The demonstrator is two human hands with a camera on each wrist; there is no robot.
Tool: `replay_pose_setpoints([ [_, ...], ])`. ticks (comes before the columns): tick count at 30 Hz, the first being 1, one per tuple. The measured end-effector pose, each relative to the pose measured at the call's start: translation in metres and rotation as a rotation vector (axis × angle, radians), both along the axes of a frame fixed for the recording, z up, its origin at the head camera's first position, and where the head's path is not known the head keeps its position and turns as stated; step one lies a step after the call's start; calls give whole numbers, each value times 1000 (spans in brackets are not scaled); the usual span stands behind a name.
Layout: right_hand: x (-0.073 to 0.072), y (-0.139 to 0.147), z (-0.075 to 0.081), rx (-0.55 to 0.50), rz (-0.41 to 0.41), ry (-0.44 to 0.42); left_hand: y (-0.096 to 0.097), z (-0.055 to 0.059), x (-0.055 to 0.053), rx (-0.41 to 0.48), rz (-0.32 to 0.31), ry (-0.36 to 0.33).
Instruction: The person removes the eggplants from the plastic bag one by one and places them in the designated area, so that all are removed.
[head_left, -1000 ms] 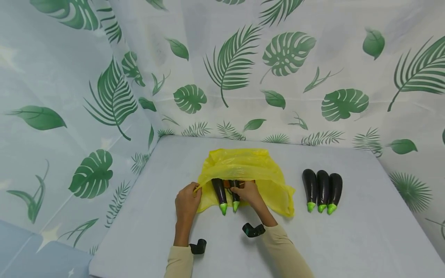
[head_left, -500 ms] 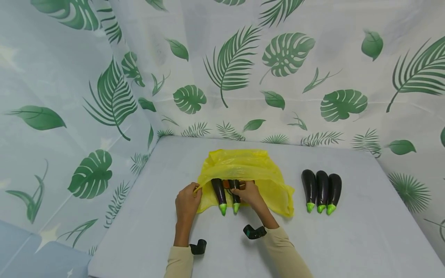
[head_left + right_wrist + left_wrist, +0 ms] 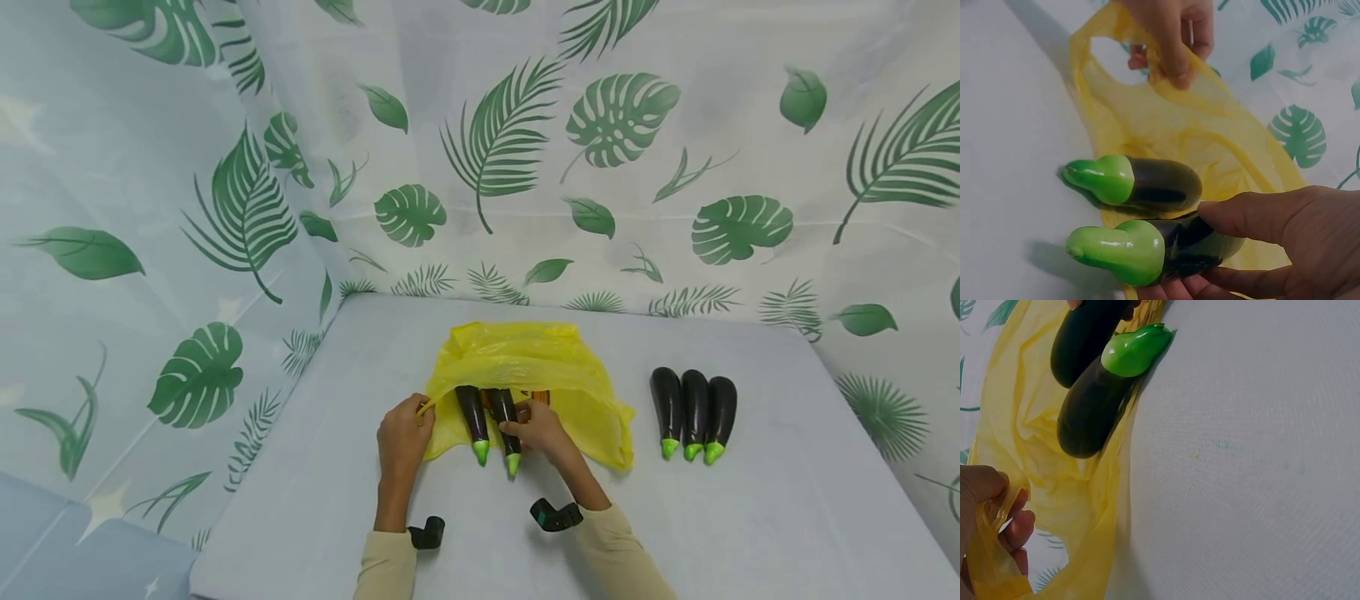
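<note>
A yellow plastic bag (image 3: 517, 346) lies mid-table, its mouth facing me. My left hand (image 3: 405, 433) pinches the bag's handle at the left corner, holding the mouth up. In the right wrist view, my right hand (image 3: 1310, 240) grips a dark eggplant (image 3: 1182, 253) between thumb and fingers, its green stem end pointing towards me. The eggplant's far end is under the bag's upper layer in the head view. Beside it on the left, another eggplant (image 3: 471, 412) lies partly inside the mouth, stem end out over the table.
Three more eggplants (image 3: 695, 412) lie side by side to the right of the bag on the white table (image 3: 795, 500). A leaf-patterned cloth (image 3: 525, 167) hangs behind the table and along its left side.
My right hand has drawn back slightly towards me with the eggplant, so more of it shows outside the bag. My left hand stays at the handle.
</note>
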State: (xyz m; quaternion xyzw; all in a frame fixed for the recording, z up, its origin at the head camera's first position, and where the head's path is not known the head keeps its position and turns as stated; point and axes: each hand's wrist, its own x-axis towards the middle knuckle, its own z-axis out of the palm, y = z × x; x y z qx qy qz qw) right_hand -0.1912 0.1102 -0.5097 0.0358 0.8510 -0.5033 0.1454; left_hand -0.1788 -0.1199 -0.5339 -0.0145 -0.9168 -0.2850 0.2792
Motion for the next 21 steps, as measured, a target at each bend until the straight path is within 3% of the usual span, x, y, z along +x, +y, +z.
replay_pose_setpoints([
  [13,35,4,12,-72,33,-45,2,2,1,-13,13,-43],
  [21,47,18,24,-114,125,0,2,1,2,-16,10,-39],
])
